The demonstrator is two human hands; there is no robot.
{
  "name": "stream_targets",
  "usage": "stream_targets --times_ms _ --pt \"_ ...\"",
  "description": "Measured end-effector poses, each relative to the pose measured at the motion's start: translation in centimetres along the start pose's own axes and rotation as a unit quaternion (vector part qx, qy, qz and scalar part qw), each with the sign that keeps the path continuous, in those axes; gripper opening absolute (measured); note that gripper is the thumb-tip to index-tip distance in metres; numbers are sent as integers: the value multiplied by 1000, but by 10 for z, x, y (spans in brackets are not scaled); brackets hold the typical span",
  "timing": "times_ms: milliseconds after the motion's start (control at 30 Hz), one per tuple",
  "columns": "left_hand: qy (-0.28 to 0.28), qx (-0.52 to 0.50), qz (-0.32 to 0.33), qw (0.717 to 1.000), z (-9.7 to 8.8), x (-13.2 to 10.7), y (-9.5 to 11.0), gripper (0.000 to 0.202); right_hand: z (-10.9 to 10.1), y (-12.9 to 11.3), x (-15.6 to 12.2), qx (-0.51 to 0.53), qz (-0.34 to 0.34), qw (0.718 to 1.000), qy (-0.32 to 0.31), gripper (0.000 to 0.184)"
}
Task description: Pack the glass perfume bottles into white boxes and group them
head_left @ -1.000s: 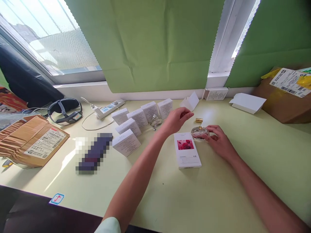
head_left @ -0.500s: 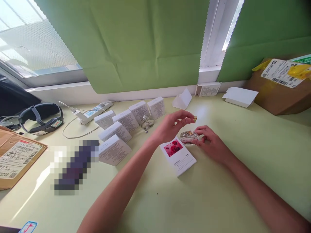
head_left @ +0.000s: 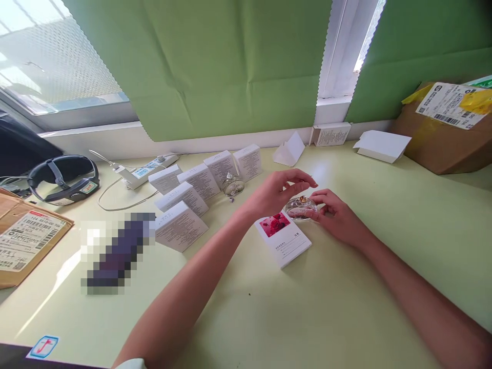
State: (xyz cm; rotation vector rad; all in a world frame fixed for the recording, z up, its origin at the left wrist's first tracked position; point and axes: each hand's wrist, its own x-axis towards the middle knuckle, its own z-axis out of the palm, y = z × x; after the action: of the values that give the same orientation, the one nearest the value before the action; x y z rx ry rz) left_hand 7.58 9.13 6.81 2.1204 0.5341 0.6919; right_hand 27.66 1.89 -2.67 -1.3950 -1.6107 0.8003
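- Only one view is given, from the head camera, looking down over a pale green table (head_left: 346, 307) below a window with green blinds.
- A small round glass bottle (head_left: 300, 208) with a gold top stands upright near the middle of the table. It sits just behind a flat white box (head_left: 283, 238) that has a picture of roses.
- The right hand (head_left: 334, 215) reaches in from the lower right with its forearm low over the table. Its grip is closed lightly on the bottle's right side, with the fingertips touching the glass.
- The left hand (head_left: 279, 192) comes in from the lower left with the wrist raised. Its thumb and fingertips (head_left: 307, 182) are pressed together just above the gold top. Whether they pinch anything small cannot be seen.
- The bottle looks smooth, hard and breakable, and probably heavy for its size. The wide sides low down seem the safest place to hold it, rather than the narrow neck.
- To the left, several white boxes (head_left: 192, 192) stand in rows, with a second glass bottle (head_left: 232, 185) beside them.
- Farther left lie a power strip (head_left: 142, 174) and a black headset (head_left: 63, 179), and a cardboard parcel (head_left: 442, 138) sits at the far right.
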Motion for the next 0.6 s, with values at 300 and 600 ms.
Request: stream_targets --times_ms 300,600 --pt "-45 -14 18 999 5 -1 -7 21 -1 -3 -1 16 -3 1000 -16 34" --pt "-86 -29 14 996 7 -5 -12 25 -2 -8 -1 13 -10 1000 -19 34"
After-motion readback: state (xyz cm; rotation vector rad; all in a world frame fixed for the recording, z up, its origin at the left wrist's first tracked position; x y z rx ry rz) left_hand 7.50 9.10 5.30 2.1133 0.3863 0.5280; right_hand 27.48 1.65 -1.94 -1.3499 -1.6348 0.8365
